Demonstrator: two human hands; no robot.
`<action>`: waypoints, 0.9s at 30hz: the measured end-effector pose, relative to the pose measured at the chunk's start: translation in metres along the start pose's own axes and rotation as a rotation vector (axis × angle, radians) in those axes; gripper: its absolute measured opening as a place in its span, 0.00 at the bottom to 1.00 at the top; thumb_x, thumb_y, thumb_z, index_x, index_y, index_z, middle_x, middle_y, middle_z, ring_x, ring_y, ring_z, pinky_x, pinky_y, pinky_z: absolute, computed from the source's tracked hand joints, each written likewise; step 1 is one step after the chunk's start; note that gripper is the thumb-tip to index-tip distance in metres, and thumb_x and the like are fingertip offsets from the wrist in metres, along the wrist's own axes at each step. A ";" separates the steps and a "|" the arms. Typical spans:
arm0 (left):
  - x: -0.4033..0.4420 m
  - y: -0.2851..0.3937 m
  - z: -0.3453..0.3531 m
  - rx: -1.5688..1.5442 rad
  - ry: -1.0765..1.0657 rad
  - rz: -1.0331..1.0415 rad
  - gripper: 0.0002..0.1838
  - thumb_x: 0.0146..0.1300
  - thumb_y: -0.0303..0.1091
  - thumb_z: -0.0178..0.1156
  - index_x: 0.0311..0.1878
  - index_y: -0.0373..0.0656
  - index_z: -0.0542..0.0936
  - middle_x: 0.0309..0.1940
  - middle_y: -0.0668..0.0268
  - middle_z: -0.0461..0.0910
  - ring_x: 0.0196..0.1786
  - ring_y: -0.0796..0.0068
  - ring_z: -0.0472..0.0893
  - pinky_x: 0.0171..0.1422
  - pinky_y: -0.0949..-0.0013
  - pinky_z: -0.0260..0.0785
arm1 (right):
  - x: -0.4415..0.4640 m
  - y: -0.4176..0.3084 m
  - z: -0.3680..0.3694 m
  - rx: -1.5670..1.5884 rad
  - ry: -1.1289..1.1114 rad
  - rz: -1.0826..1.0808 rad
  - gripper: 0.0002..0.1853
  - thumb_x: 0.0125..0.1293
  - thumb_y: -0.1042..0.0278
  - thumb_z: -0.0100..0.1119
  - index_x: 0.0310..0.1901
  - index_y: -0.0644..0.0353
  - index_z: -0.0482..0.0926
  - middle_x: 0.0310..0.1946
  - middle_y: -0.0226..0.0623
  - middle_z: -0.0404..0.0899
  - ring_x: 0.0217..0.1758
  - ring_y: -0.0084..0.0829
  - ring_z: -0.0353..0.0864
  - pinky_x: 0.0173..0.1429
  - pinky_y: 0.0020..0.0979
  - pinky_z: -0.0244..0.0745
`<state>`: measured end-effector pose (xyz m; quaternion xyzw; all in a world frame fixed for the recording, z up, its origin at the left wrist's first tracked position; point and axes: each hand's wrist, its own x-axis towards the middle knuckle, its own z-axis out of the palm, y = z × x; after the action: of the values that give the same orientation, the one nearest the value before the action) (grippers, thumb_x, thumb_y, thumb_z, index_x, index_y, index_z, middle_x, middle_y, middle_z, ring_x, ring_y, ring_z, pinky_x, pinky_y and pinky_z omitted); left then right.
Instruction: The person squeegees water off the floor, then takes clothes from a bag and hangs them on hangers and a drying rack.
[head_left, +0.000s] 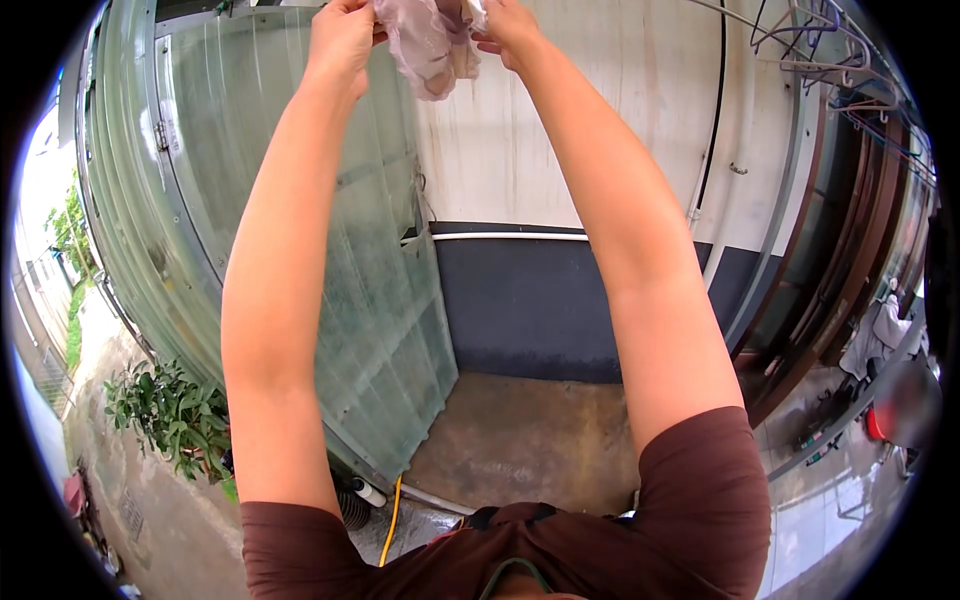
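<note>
Both arms are raised up and forward. A crumpled, thin pinkish-white cloth or plastic piece (425,50) hangs between the hands at the top edge of the view. My left hand (343,40) pinches its left side, fingers closed. On its right side my right hand (508,32) grips the same piece with closed fingers. The upper part of the piece is cut off by the frame, so what it hangs from or contains cannot be made out.
Green corrugated panels (360,260) stand at the left, with a leafy plant (175,415) beside them. A white and dark grey wall (520,305) is ahead. Hangers (830,50) hang at upper right. A yellow hose (393,520) lies low down.
</note>
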<state>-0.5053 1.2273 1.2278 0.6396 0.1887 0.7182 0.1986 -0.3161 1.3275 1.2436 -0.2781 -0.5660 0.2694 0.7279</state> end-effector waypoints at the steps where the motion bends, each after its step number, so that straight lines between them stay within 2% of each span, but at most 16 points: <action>1: 0.001 -0.001 -0.003 0.002 -0.002 0.003 0.13 0.67 0.29 0.54 0.54 0.41 0.79 0.41 0.71 0.82 0.43 0.80 0.81 0.59 0.69 0.72 | 0.009 0.008 0.003 0.035 0.002 -0.001 0.17 0.57 0.73 0.58 0.49 0.63 0.79 0.34 0.40 0.81 0.29 0.31 0.79 0.32 0.37 0.75; 2: 0.001 -0.002 -0.006 0.005 -0.003 0.005 0.13 0.67 0.29 0.54 0.54 0.41 0.79 0.41 0.70 0.82 0.43 0.80 0.80 0.59 0.68 0.72 | 0.017 0.016 0.004 0.070 0.004 -0.002 0.16 0.56 0.74 0.58 0.47 0.64 0.80 0.33 0.41 0.81 0.27 0.31 0.79 0.31 0.37 0.75; 5: -0.003 0.001 -0.010 0.070 -0.024 0.027 0.14 0.67 0.28 0.53 0.53 0.41 0.80 0.41 0.70 0.82 0.43 0.79 0.81 0.59 0.68 0.72 | -0.005 0.010 0.004 -0.097 0.126 -0.012 0.12 0.53 0.77 0.57 0.41 0.68 0.81 0.31 0.42 0.81 0.24 0.31 0.77 0.31 0.35 0.73; 11: -0.001 -0.008 -0.017 0.096 -0.054 0.075 0.14 0.65 0.24 0.50 0.52 0.39 0.80 0.42 0.68 0.82 0.42 0.77 0.81 0.58 0.68 0.72 | -0.020 0.015 -0.003 -0.263 0.181 0.056 0.08 0.54 0.78 0.53 0.34 0.74 0.77 0.29 0.44 0.79 0.26 0.32 0.77 0.31 0.34 0.72; 14: 0.000 -0.014 -0.017 0.078 -0.005 0.065 0.14 0.65 0.24 0.50 0.51 0.37 0.80 0.42 0.67 0.82 0.43 0.77 0.81 0.57 0.69 0.73 | -0.012 0.022 -0.011 -0.049 0.123 0.124 0.07 0.56 0.79 0.50 0.33 0.73 0.75 0.27 0.44 0.77 0.25 0.33 0.74 0.28 0.34 0.70; 20: -0.004 -0.016 -0.017 0.105 0.000 0.037 0.15 0.65 0.24 0.50 0.54 0.36 0.79 0.44 0.67 0.82 0.43 0.76 0.81 0.55 0.69 0.74 | -0.005 0.028 -0.028 0.013 0.048 0.203 0.05 0.59 0.79 0.45 0.32 0.69 0.72 0.23 0.41 0.73 0.21 0.29 0.68 0.24 0.31 0.66; 23: -0.003 -0.020 -0.017 0.086 0.022 0.031 0.16 0.66 0.25 0.50 0.55 0.36 0.78 0.45 0.66 0.81 0.46 0.77 0.80 0.55 0.70 0.74 | 0.000 0.024 -0.033 -0.094 0.021 0.265 0.08 0.62 0.72 0.51 0.38 0.69 0.75 0.30 0.44 0.77 0.27 0.35 0.76 0.31 0.37 0.73; 27: -0.004 -0.020 -0.016 0.111 0.027 0.024 0.16 0.66 0.27 0.51 0.55 0.36 0.78 0.46 0.66 0.81 0.49 0.76 0.80 0.56 0.67 0.73 | 0.021 0.035 -0.049 -0.295 -0.056 0.016 0.10 0.57 0.70 0.51 0.31 0.65 0.82 0.21 0.45 0.79 0.19 0.35 0.76 0.23 0.38 0.67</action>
<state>-0.5203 1.2418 1.2118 0.6422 0.2230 0.7176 0.1515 -0.2671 1.3619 1.2227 -0.3788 -0.6172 0.1966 0.6610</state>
